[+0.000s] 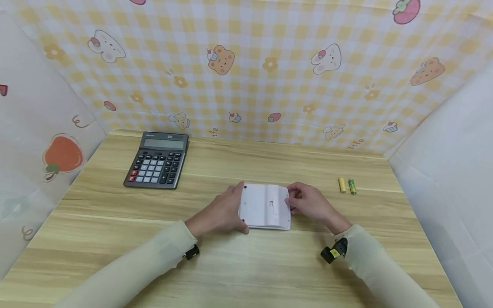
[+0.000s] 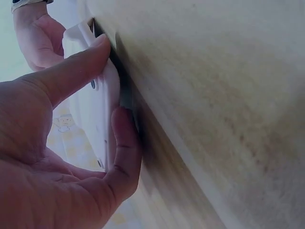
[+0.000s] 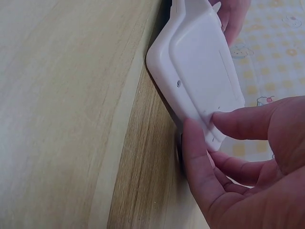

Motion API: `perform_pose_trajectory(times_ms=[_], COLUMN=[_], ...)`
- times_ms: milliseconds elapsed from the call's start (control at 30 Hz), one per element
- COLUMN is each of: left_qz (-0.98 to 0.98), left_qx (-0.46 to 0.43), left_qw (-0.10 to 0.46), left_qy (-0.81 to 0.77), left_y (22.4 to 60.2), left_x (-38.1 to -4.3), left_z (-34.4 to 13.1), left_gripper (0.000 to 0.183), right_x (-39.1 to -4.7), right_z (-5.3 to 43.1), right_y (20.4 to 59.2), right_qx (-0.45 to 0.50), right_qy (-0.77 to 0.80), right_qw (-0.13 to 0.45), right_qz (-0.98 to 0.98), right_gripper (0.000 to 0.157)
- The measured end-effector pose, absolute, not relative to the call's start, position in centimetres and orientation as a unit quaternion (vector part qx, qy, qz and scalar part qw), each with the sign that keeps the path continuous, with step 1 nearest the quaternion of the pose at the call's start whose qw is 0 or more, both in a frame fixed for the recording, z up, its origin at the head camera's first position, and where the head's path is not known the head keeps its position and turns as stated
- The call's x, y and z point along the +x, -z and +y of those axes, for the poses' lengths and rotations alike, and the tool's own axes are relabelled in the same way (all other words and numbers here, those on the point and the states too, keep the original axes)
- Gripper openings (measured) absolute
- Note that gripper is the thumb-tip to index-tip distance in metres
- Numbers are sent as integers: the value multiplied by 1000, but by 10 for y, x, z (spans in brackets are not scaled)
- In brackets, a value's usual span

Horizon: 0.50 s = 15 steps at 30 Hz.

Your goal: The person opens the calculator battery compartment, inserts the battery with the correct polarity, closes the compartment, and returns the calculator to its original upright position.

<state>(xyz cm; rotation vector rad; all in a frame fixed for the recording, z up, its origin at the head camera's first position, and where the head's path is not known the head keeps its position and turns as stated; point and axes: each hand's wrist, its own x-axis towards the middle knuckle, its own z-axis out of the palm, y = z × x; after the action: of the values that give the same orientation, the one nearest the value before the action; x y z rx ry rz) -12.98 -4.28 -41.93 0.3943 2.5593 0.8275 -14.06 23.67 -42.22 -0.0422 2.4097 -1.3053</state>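
Observation:
A white calculator (image 1: 254, 205) lies back side up in the middle of the table, its raised part and battery cover (image 1: 275, 206) toward the right. My left hand (image 1: 225, 209) grips its left end, thumb at the near edge and fingers at the far corner. In the left wrist view, the thumb and fingers of the left hand (image 2: 71, 148) curl round the white casing (image 2: 86, 105). On the other end, my right hand (image 1: 310, 201) pinches the edge. The right wrist view shows the right thumb (image 3: 243, 121) against the back and the index finger (image 3: 198, 157) at the rim.
A dark grey calculator (image 1: 158, 160) lies face up at the back left. Two small batteries, one yellow (image 1: 342, 185) and one green (image 1: 352, 187), lie side by side on the right of the wooden table (image 1: 269, 269). A patterned cloth (image 1: 250, 90) hangs behind the table.

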Motion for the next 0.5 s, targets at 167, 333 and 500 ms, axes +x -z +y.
perform_pose_trajectory(times_ms=[167, 333, 500], left_qz=[921, 923, 928], left_qx=[144, 143, 141], left_qw=[210, 210, 212], left_qy=[-295, -288, -272], left_y=[419, 419, 419], left_x=[-132, -133, -133], left_z=[-41, -39, -35], left_gripper=[142, 142, 143], right_x=[-142, -143, -144], right_z=[236, 237, 237], right_y=[423, 425, 427], right_qx=[-15, -21, -33], right_qy=[458, 454, 450], right_qw=[197, 200, 201], right_qz=[867, 868, 869], right_gripper=[37, 37, 36])
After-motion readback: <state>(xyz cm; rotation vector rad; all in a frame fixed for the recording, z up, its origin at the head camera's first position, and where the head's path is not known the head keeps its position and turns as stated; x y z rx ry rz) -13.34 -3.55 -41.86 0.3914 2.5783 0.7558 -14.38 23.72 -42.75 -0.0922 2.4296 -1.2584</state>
